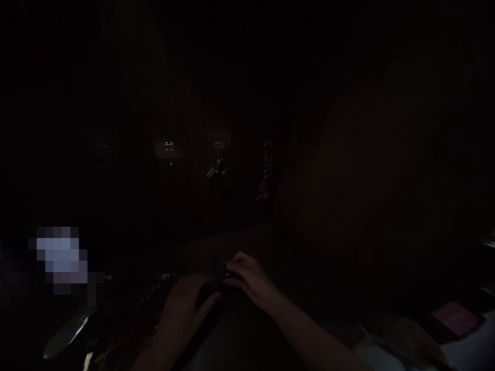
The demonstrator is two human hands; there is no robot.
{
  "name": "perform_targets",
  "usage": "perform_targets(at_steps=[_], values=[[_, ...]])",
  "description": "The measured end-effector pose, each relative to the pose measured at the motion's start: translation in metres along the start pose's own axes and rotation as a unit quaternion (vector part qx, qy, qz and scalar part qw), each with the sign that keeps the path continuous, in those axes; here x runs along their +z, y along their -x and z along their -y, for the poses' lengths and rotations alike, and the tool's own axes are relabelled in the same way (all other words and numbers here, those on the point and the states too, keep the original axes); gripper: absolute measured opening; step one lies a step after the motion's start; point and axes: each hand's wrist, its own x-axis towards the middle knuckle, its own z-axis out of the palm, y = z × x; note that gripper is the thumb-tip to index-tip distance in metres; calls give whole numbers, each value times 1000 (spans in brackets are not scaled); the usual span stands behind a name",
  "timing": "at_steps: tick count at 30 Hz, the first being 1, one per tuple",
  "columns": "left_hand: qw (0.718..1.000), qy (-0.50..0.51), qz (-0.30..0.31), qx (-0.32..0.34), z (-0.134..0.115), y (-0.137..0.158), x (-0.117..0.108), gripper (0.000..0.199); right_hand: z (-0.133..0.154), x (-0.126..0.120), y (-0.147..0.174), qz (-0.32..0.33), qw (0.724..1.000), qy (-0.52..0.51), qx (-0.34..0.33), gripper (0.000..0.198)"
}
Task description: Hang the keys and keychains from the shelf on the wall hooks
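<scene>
The scene is very dark. My right hand (249, 281) reaches in from the lower right, and its fingers pinch a small dark object (221, 272) that I cannot identify. My left hand (185, 309) rests just below and left of it, fingers curled toward the same object; whether it grips anything is hidden by the dark. Both hands sit over a dark flat surface.
Several metal hooks hang on the wall behind, one with keys (217, 167) and another with a reddish tag (265, 188). A shiny elongated item (67, 332) lies at lower left, a reddish flat card or booklet (456, 317) at lower right.
</scene>
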Motion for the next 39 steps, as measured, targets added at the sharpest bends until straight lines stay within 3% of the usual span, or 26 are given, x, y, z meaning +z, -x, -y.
perform_targets(at_steps=[5,9,14,17,22,26,30,33,39], values=[[996,22,-5,-88,5,-1,-2,19,-13,10,0,19,999,-30,-6,29],[991,69,-10,-114,6,-1,-3,18,-17,9,-2,12,1000,-14,-15,27],[974,107,-53,-195,-1,-1,-8,19,-17,1,-4,-21,991,90,-92,14],[962,119,-64,-239,-5,0,-12,22,-13,0,0,-28,966,201,-159,16],[971,124,-71,-191,-2,2,-13,21,-20,9,12,39,909,340,-240,17],[979,125,-59,-150,0,6,-11,22,-30,14,17,64,909,357,-206,11],[978,108,-69,-163,3,9,-9,27,-31,13,17,82,911,365,-175,8],[976,96,-77,-181,7,8,-11,30,-25,7,13,37,921,348,-169,10],[972,92,-66,-205,13,1,-21,33,0,-18,-5,-99,948,216,-212,23]])
